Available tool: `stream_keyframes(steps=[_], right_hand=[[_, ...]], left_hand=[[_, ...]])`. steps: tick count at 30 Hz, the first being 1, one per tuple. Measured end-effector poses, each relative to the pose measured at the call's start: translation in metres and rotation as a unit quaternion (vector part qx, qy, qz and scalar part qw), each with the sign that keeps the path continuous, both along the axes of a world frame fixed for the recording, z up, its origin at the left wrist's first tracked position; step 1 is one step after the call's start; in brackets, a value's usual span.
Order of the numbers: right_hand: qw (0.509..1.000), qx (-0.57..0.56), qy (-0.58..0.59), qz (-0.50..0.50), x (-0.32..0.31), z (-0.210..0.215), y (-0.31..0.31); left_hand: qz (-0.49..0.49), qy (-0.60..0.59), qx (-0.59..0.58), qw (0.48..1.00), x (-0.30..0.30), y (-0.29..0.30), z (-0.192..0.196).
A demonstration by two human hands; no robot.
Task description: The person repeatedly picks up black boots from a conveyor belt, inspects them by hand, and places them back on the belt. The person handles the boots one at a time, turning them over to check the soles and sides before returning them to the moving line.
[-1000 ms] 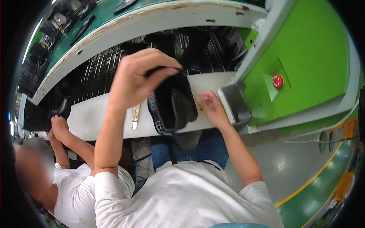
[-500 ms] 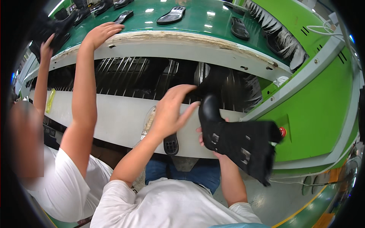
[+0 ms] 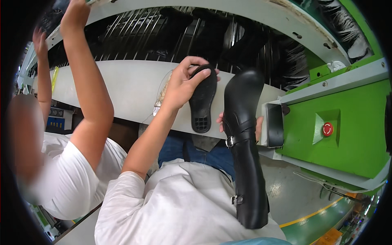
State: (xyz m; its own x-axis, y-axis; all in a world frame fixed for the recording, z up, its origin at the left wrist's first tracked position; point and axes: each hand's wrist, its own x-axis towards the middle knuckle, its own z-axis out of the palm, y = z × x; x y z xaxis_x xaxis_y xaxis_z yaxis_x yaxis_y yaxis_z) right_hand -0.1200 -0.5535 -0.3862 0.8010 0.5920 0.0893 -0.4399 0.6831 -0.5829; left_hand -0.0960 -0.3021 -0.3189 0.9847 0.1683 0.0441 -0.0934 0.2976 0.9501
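Observation:
My left hand (image 3: 179, 86) grips a black shoe sole (image 3: 203, 102) by its upper end, thumb on the near face and fingers behind. The sole's grid-patterned heel end points toward me, over the white ledge. A tall black boot (image 3: 243, 118) with silver buckles lies along my right side, toe pointing away and shaft toward my body. From beneath, my right hand (image 3: 259, 127) is closed around the boot near the ankle; only fingertips and part of the thumb show on either side. The sole and the boot are apart, side by side.
A white ledge (image 3: 118, 87) runs before me, below a rack of metal rods (image 3: 136, 30) with dark boots on it. On the right stands a green machine (image 3: 355, 134) with a red button (image 3: 328, 129). A co-worker's raised arm (image 3: 87, 77) is close on the left.
My left hand has taken hold of the sole that lay on the ledge. The boot has swung round, from shaft pointing right to shaft pointing toward me. The view has tilted lower.

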Motion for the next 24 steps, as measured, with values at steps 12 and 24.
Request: stream_keyframes(steps=[12, 24], right_hand=[[0.986, -0.151, -0.037, -0.06, -0.062, 0.04, 0.024], [0.982, -0.185, -0.039, -0.018, -0.073, 0.023, 0.022]], left_hand=[[-0.055, -0.163, 0.018, 0.985, -0.02, -0.018, 0.017], [-0.016, -0.2, 0.133, 0.971, -0.047, -0.028, 0.021]])
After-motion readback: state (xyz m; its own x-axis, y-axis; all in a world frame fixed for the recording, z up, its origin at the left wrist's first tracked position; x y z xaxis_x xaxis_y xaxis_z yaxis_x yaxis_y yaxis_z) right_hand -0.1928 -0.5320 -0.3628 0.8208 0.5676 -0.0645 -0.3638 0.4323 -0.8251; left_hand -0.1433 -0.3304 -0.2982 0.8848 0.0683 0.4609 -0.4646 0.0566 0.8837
